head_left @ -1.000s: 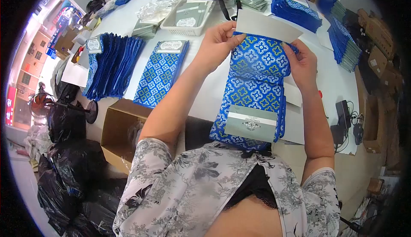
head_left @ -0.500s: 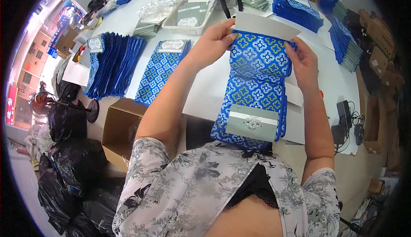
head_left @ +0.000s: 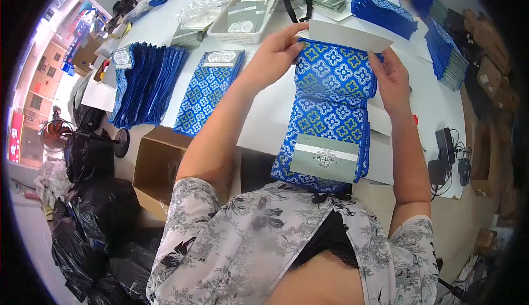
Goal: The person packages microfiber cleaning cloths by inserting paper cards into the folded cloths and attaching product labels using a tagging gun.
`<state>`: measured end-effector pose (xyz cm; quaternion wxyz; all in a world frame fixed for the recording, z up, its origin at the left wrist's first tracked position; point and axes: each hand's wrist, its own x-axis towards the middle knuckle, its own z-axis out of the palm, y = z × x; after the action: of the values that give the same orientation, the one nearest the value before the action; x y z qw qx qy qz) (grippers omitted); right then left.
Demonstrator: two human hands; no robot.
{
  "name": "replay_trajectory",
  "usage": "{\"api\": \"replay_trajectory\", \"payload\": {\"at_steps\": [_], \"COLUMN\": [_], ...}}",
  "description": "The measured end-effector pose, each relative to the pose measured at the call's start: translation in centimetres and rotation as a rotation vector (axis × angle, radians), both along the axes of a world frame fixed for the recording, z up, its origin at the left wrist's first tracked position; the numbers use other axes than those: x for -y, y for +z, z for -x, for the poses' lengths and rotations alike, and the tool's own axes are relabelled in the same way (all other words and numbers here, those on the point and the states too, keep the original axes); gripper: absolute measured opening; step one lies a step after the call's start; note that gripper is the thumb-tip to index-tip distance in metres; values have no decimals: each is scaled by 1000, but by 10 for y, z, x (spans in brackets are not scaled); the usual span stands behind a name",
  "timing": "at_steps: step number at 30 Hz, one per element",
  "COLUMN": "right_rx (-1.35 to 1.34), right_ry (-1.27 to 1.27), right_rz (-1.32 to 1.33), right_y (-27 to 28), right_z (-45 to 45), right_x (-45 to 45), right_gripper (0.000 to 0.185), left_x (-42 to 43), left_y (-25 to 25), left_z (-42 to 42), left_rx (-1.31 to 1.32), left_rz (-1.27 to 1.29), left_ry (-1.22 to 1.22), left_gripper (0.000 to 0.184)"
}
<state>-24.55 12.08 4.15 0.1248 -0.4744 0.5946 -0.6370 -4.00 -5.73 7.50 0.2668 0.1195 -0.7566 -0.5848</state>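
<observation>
Two hands, blue cloth pinched between, green label below.

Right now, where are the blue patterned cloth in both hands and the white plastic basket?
Blue patterned cloth (head_left: 329, 115): head view, on its printed middle.
White plastic basket (head_left: 234, 39): head view, on its near wall.

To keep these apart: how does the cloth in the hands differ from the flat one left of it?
The held cloth is pinched near its far corners by the left hand and right hand; the flat cloth rests on the table. The held cloth bends across its middle; the flat cloth lies smooth. The held cloth's grey label is at its near end; the flat cloth's white-panelled label is at its far end. Both are blue with white patterning.
</observation>
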Motion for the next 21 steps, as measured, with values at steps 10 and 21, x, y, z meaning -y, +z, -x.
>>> {"api": "replay_trajectory", "payload": {"at_steps": [10,21], "right_rx": [55,67], "right_ry": [29,27], "right_rz": [50,28], "right_y": [-10,-9], "right_z": [3,-6], "right_x": [2,4], "right_gripper": [35,33], "left_x": [2,-7], "left_y": [0,-10], "left_z": [-1,9], "left_rx": [45,-79], "left_rz": [47,-132], "left_ry": [-26,-112], "left_gripper": [36,33]}}
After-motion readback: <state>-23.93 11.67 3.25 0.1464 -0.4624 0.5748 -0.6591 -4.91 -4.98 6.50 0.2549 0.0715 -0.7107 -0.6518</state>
